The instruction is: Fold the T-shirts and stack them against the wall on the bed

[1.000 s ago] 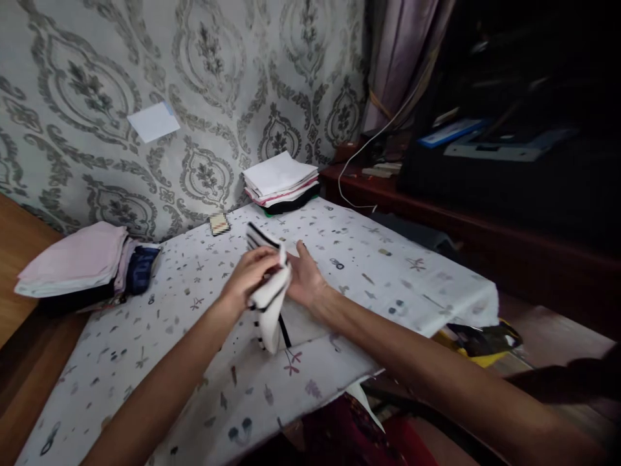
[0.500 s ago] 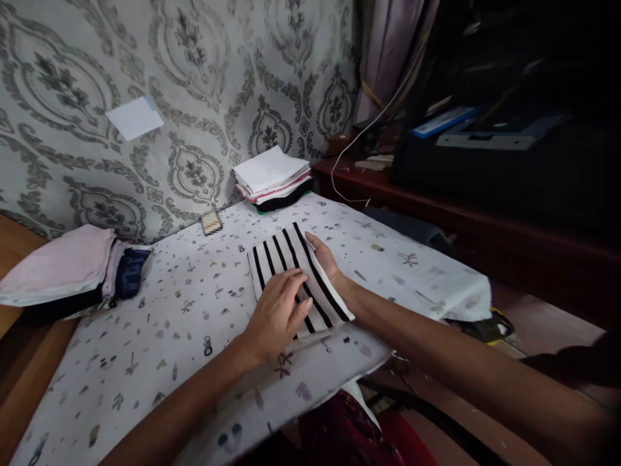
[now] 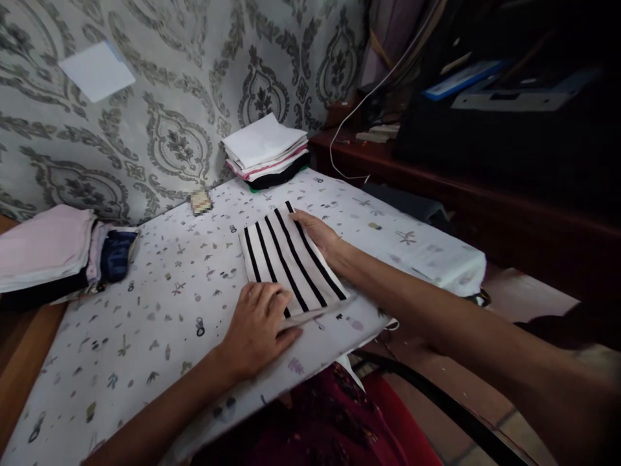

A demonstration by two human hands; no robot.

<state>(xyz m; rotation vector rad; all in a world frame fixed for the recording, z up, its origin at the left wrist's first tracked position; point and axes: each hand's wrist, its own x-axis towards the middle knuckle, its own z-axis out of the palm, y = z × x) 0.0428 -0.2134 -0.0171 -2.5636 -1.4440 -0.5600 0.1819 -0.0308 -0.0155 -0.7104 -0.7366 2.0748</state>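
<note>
A folded white cloth with black stripes (image 3: 291, 259) lies near the front edge of the patterned white table cover (image 3: 160, 304). My left hand (image 3: 259, 327) rests at the cloth's near left corner, fingers bent over its edge and thumb apart. At the far right edge is my right hand (image 3: 317, 236), its fingertips on the cloth's top corner and part of the hand hidden behind the cloth; it has hold of that edge.
Behind the cloth stands a stack of folded clothes (image 3: 266, 149) against the patterned wall. Another pile, pink on top (image 3: 46, 246), is at the left. A small pixelated item (image 3: 201, 202) lies near the wall. A white cable (image 3: 334, 139) hangs at the right.
My left hand has slid from the middle of the striped cloth to its near left corner. My right hand has moved up along the right edge. The view has shifted slightly.
</note>
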